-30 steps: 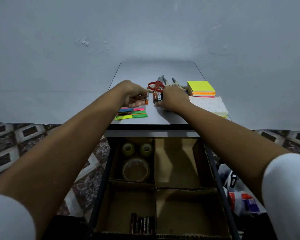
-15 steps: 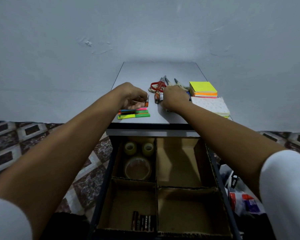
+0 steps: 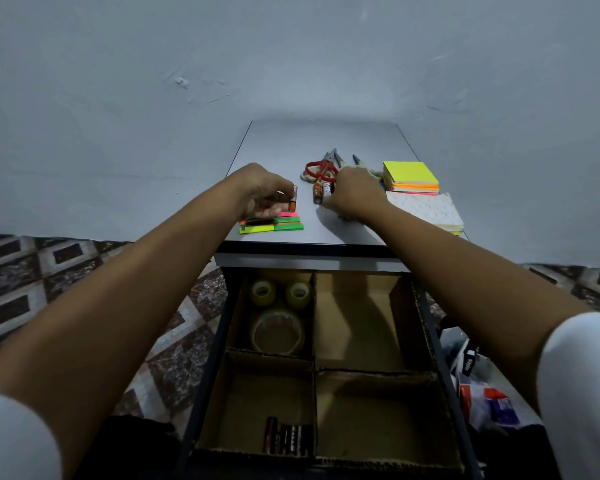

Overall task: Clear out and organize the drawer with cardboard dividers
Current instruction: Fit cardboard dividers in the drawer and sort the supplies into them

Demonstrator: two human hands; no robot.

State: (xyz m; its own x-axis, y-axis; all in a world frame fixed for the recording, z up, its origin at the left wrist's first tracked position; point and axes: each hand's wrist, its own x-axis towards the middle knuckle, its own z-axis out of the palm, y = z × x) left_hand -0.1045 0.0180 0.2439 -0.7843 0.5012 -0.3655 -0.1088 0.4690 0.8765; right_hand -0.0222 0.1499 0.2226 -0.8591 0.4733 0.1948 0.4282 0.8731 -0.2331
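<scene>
The open drawer [image 3: 430, 327] holds cardboard dividers [image 3: 315, 355] that form four compartments. Three tape rolls [image 3: 277, 332] lie in the far left one, and several batteries [image 3: 286, 441] in the near left one. Both right compartments hold nothing. On the tabletop [image 3: 326, 140], my left hand [image 3: 267, 194] pinches one orange battery [image 3: 292, 199] upright above the colored sticky flags [image 3: 274, 225]. My right hand [image 3: 354, 197] grips two batteries [image 3: 321, 192] lying on the table, just in front of the red scissors [image 3: 321, 168].
A stack of neon sticky notes [image 3: 411, 176] and a white dotted pad [image 3: 426, 209] lie at the table's right. A second tool [image 3: 361, 162] lies behind my right hand. Packets [image 3: 482, 396] lie on the floor right of the drawer. Patterned tiles [image 3: 32, 271] cover the floor.
My left hand has raised its battery slightly and tipped it upright. My right hand has closed further over the two batteries by the scissors.
</scene>
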